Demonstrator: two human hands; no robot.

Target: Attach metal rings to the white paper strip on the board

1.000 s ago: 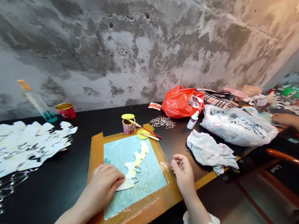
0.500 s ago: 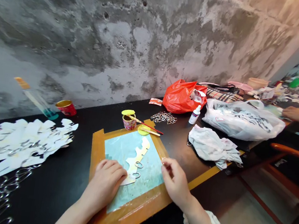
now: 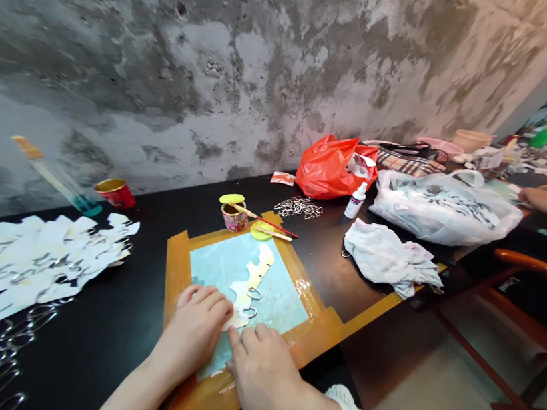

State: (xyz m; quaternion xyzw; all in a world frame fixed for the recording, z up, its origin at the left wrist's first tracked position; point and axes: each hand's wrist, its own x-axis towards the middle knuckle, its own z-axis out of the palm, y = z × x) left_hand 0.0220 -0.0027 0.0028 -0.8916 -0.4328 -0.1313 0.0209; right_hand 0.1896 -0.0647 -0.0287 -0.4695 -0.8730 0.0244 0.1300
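A white wavy-edged paper cutout (image 3: 250,283) lay on a pale blue mat (image 3: 285,304) taped with brown tape to the near part of the black table (image 3: 137,321); two metal rings (image 3: 254,293) sat on the cutout. The left hand (image 3: 193,332) rested flat on the cutout's near end, fingers together and clamped on nothing. The right hand (image 3: 264,372) lay just beside it on the mat, fingers loosely curled, fingertips touching the cutout's near edge; whether it pinched anything could not be told. Just beyond the mat stood a small glue pot (image 3: 234,217) with a brush (image 3: 271,223). To the far right lay a heap of rings (image 3: 299,206), a white cloth (image 3: 390,261) and an orange plastic bag (image 3: 329,166). At left, more cutouts (image 3: 29,260) were spread out.
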